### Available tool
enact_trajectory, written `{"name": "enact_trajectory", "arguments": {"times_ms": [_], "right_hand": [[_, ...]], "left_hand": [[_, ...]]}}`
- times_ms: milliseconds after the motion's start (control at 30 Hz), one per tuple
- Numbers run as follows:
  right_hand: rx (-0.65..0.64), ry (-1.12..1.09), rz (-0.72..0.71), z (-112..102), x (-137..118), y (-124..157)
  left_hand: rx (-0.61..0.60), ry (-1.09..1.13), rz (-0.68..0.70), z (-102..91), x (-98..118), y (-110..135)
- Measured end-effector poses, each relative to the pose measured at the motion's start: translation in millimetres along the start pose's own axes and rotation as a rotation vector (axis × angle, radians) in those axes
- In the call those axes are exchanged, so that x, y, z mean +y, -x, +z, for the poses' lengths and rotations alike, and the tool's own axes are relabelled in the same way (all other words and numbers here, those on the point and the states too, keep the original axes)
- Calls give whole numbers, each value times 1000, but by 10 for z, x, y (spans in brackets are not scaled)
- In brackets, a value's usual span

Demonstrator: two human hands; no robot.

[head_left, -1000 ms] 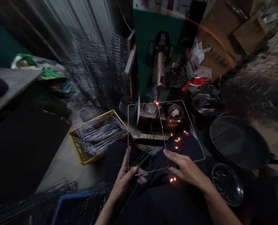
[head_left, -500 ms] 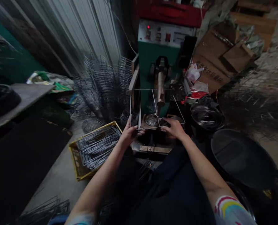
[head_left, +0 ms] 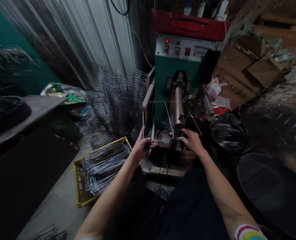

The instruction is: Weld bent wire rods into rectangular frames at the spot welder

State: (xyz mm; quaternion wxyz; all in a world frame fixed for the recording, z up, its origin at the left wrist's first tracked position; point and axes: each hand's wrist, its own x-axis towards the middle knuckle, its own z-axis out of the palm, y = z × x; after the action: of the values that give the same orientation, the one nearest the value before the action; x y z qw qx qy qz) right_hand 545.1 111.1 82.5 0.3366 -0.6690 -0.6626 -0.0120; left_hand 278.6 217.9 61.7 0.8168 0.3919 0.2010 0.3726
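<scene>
A thin rectangular wire frame with a middle crossbar [head_left: 169,116] is held level between my hands, in front of a green machine [head_left: 160,80] with a red top. My left hand [head_left: 142,146] is closed on the frame's near left corner. At the right part of its near side, my right hand [head_left: 191,141] pinches the wire between thumb and fingers. The machine's thick metal arm [head_left: 179,108] slants down over the frame, close to my right fingertips. Below the near wire lies a round dish [head_left: 165,137] of small shiny pieces. Whether the arm's tip touches the wire is hard to see.
A yellow crate [head_left: 79,186] of bent wire pieces stands on the floor to the left. Behind it rise stacks of wire rings [head_left: 115,96]. Coiled dark wire [head_left: 229,136] and a large black round lid-like disc [head_left: 270,190] are on the right, near a cardboard box [head_left: 232,80].
The camera view has shifted, so the machine and crate appear lower and mostly farther right. Both hands keep hold of the wire frame, which stays in nearly the same place at the machine.
</scene>
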Motion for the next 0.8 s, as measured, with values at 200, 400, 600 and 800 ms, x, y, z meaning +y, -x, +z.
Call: {"name": "enact_trajectory", "arguments": {"times_ms": [200,400,600,800], "right_hand": [[-28,-48,29,-28,38,2],[186,9,462,-368,410,30],[-39,-312,635,-465,227,996],[-170,-604,852,-423,-451,2949]], "left_hand": [[13,-30,-24,-89,-60,-61],[-3,-6,-26,-31,-42,-21],[-62,-26,-84,-114,-247,925],[12,28,-240,-406,-240,1327]]}}
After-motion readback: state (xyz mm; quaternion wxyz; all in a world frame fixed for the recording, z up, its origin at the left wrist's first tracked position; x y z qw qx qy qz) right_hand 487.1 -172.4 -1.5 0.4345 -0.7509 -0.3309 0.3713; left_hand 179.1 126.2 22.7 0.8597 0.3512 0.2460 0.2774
